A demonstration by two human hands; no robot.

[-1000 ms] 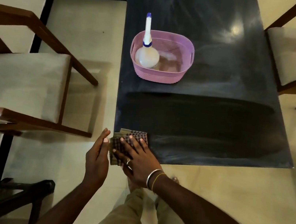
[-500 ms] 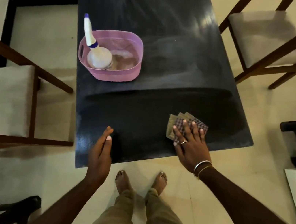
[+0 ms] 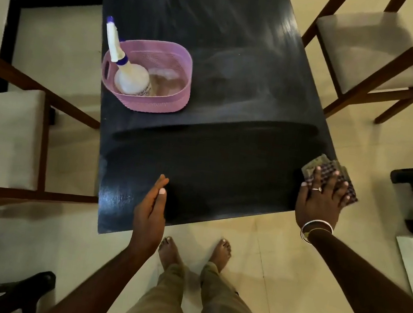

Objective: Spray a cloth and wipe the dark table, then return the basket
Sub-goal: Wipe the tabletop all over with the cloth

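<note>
Right hand (image 3: 323,198), fingers flat, presses the cloth (image 3: 318,164) on the counter's (image 3: 211,173) near right corner; left hand (image 3: 152,210) hangs open. Wiping, I'd say; next stroke should reach the hazy part by the basket (image 3: 154,105).

No legible text, brand, number or sign was found. The white spray bottle (image 3: 131,79), standing at 9 o'clock inside the pink basket (image 3: 159,107), bears dark print on its side, too small and blurred to read.
</note>
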